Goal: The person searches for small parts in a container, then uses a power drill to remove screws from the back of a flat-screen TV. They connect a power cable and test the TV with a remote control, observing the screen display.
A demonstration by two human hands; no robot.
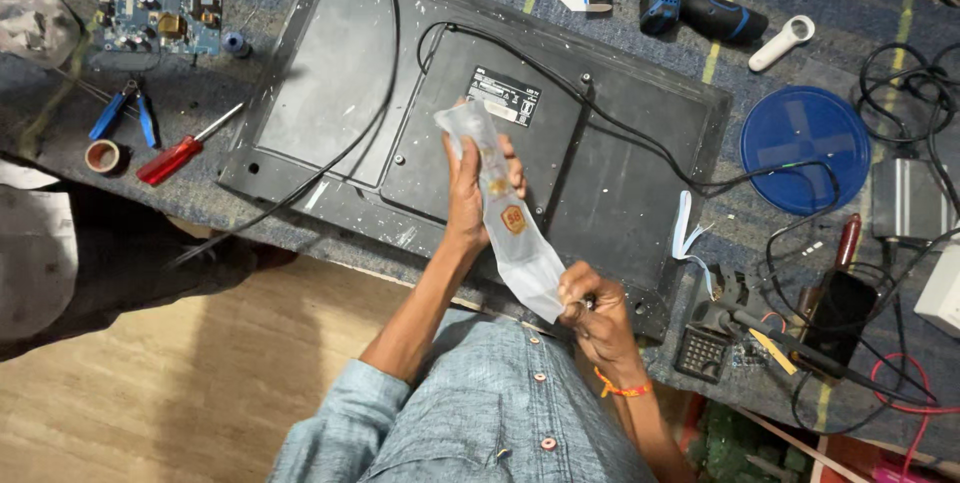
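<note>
— What have the hands got?

— My left hand (472,193) is clenched round the upper part of a clear plastic pouch (505,213), and my right hand (592,313) pinches its lower end between the fingers. The pouch slants between them, above the near edge of a black television back panel (330,93) lying face-down on the bench.

— What's around it?

— A red-handled screwdriver (180,153) and blue pliers (125,113) to the left, a blue cordless drill (700,3) far right, and a round blue lid (805,148) to the right.
</note>
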